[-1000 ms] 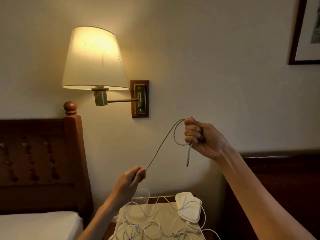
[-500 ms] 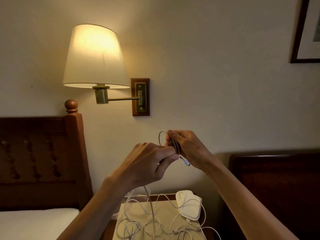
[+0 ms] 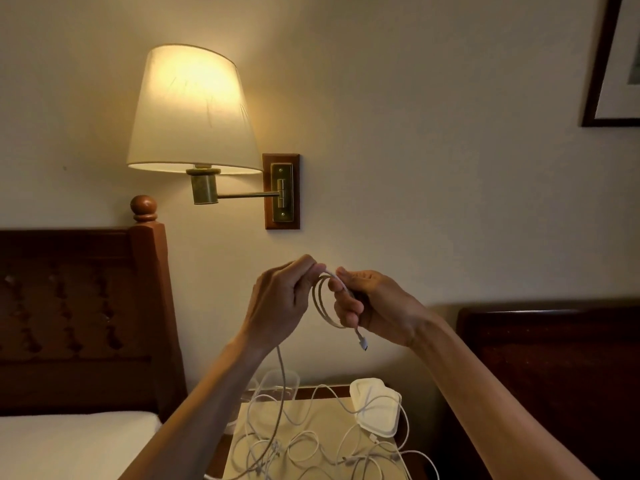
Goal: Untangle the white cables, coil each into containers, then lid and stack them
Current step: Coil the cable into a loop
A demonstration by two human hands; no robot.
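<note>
Since a second ago the hands have closed together: the right hand [image 3: 372, 306] grips a growing coil of white cable [image 3: 323, 299], the left hand [image 3: 280, 303] pinches and feeds slack rising from the tangle [image 3: 311, 448] on the bench [image 3: 325, 417].

White cable [image 3: 321, 303] in small raised loops, tangled cables [image 3: 311, 448] and lids [image 3: 375, 408] on nightstand

Two hands [image 3: 280, 303] [image 3: 377, 306], one lamp [image 3: 192, 109], one picture frame [image 3: 611, 64], two headboards [image 3: 79, 306] [image 3: 554, 358].
</note>
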